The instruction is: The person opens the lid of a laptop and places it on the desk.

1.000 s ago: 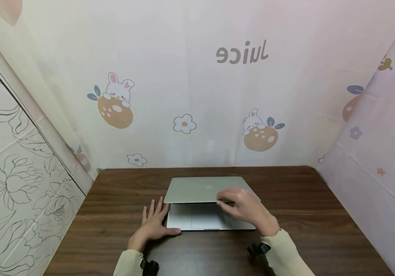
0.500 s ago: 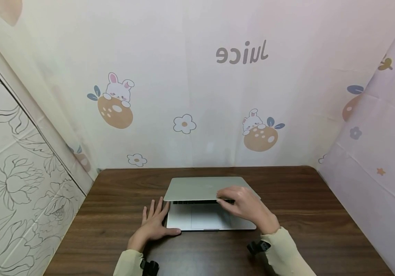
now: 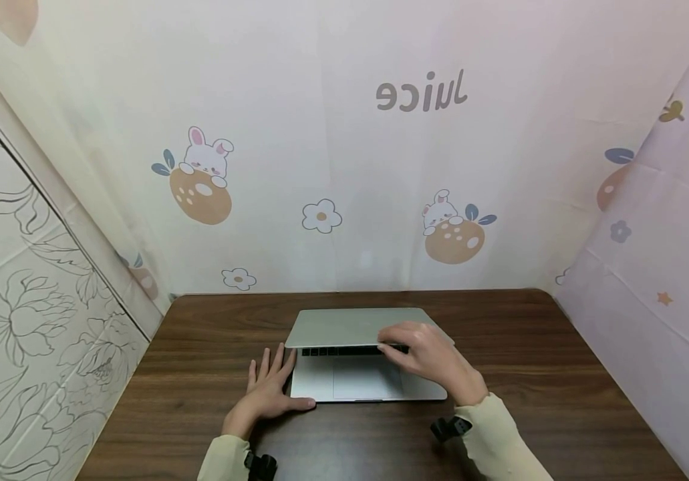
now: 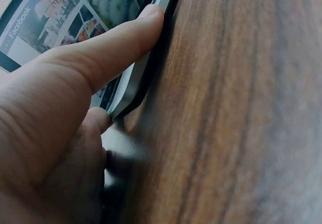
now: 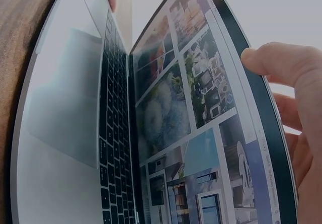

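1. Two bare hands at one laptop, set on the bench straight ahead, base down, lid partly raised.
2. Left hand spread wide at the near left corner: fingers mostly straight, fanned out beside the laptop, thumb laid on the front edge of the base. Touching or pressing there, without a grasp.
3. Right hand bent into a pinch on the lid's free edge: thumb on the dark border of the lit screen, other fingers round behind on the outer face.
4. Step in hand, by judgement: opening up the laptop, base steadied on the left, lid lifted from the right. Only part-way, going by the narrow strip of keyboard visible from the head.
5. Next move, probably: swinging the lid further up and back on its hinge. Calls for a secure pinch, an even lift and light pressure on the base against skidding.
6. Hidden from the head: the screen, the hinge and most of the keyboard, part of its strip behind the right hand. Right fingertips out of sight behind the lid.
7. Cut off in the left wrist view: much of the left hand. Hard to make out: dark blur below one fingertip, and screen lettering beyond "Facebook". Pressure of the left thumb: cannot tell.
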Available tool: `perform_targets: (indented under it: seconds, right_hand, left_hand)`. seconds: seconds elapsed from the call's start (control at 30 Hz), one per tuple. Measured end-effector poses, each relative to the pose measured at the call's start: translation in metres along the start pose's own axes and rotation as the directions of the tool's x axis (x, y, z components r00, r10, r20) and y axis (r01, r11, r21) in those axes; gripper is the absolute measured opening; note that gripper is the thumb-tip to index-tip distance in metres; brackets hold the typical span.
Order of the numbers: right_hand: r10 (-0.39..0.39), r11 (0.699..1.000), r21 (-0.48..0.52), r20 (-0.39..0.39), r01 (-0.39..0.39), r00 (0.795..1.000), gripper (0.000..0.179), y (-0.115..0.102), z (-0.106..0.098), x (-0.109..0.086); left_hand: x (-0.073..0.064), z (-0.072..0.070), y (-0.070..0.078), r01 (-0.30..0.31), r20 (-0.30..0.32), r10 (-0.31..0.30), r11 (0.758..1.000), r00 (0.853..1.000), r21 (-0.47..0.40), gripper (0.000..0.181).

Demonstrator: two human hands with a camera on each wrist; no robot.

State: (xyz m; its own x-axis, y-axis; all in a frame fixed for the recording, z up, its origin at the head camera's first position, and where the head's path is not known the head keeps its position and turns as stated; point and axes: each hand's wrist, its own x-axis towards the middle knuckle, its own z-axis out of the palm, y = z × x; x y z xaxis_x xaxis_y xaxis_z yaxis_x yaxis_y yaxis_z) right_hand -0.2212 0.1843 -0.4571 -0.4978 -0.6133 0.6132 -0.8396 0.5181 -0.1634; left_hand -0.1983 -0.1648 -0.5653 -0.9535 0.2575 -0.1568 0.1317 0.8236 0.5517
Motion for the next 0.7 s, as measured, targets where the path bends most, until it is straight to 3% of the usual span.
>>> perform_targets:
  seconds: [0.43,0.7]
  right_hand:
    - [-0.036,0.999,0.012,-0.037,0.037,0.999,0.016,0.0012,-0.0025,0.0054]
    - [-0.019,0.999,0.042,-0.040,0.021,0.999,0.018,0.0023,-0.0050,0.0077]
  left_hand:
    - [-0.0010,0.0010,-0.0002,0.003,-0.004,-0.003,1.000,1.000,-0.008,0.125]
    - [0.0002,0.0005,-0.0005,0.004,0.004,-0.004,1.000,1.000,-0.003,0.126]
